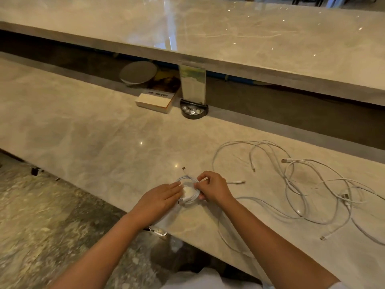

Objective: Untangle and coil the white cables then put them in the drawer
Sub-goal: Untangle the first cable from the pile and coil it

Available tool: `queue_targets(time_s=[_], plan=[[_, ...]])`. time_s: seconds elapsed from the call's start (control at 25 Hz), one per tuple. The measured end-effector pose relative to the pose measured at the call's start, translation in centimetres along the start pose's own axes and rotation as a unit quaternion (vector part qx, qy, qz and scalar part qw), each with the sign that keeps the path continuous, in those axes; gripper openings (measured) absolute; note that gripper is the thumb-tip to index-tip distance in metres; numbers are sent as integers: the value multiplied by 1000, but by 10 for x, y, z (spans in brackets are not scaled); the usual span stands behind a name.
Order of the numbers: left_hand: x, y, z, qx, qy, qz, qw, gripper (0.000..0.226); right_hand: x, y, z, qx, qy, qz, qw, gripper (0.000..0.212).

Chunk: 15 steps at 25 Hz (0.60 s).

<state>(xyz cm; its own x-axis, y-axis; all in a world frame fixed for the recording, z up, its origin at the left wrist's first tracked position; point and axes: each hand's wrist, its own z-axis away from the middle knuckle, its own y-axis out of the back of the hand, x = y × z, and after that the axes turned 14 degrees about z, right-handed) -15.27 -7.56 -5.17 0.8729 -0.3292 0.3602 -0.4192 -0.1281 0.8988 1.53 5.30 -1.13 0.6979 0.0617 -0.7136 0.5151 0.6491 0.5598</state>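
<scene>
marble counter (87,130): coiled cable (188,193), loose cables (302,184), book (155,100), bell stand (193,110).

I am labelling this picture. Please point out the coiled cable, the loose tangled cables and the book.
coiled cable (190,192): head view, on the wound loops.
loose tangled cables (300,180): head view, on a crossing strand.
book (153,101): head view, on its page edge.

Coiled white cable (188,192): small flat ring, apparently wound tight. Loose white cables (302,184): tangled, lying to its right.
</scene>
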Motion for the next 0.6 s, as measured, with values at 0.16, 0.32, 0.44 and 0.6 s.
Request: queue_targets(time_s=[0.16,0.32,0.44,0.6], plan=[[-16,-4,19,-95,21,-3,995,43,1,-20,-6,14,3,51,999,3],[-27,0,23,-158,3,-49,986,53,12,-30,-8,58,82,216,971,19],[-26,6,17,-149,-8,-28,988,49,13,-34,-7,57,97,244,963,27],[-8,17,-11,-49,-46,16,998,31,23,-19,1,82,128,217,964,28]])
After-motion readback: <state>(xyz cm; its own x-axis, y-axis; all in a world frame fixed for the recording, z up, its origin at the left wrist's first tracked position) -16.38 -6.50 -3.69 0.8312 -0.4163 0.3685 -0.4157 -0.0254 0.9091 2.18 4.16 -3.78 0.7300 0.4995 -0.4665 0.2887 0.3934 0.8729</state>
